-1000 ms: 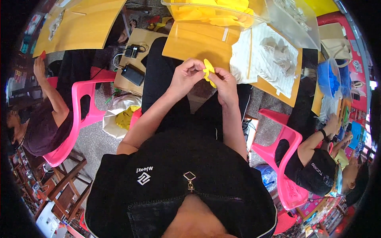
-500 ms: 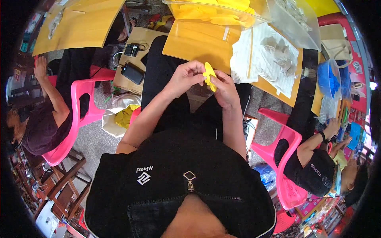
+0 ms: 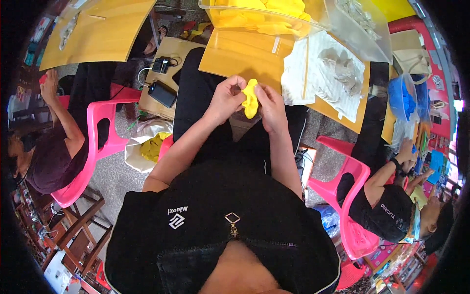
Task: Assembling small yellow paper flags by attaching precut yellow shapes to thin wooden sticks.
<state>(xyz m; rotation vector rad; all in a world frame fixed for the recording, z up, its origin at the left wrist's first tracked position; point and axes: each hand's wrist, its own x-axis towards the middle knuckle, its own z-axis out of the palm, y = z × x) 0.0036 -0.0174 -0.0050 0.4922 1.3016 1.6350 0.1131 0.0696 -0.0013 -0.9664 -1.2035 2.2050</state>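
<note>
Closest to the cam was the person's black top [image 3: 215, 206] w/ its zip, elbows tucked near its sides. L forearm [image 3: 183, 142] slanted up + inward to the R; R forearm [image 3: 285, 154] stood nearer vert., tipping a bit L, so the two converged over the dark-trousered lap [image 3: 193, 93]. L hand [image 3: 227, 101] had fingers curled in, thumb and fingertips pinching the L edge of a yellow piece [image 3: 250, 100]; R hand [image 3: 272, 108] gripped its upper R edge btwn thumb and fingers, wrist roughly in line w/ the forearm. Both hands were thus grasping the same pc. It was soft-looking, longish w/ wavy edges, held lengthwise away from the body btwn the hands, just nearer than the front edge of the wooden table [image 3: 223, 51]. Lower L, a white bag [image 3: 134, 159] on the floor held more yellow stuff. Up L, a dark phone-like device [image 3: 162, 94] lay on a brown box top [image 3: 183, 46]. On the table's R, a white cloth [image 3: 296, 78] bore greyish pcs [image 3: 342, 71]. Farther back, a clear bin [image 3: 317, 27] was full of yellow pcs, w/ a 2nd translucent bin [image 3: 355, 41] beside it, R.
</note>
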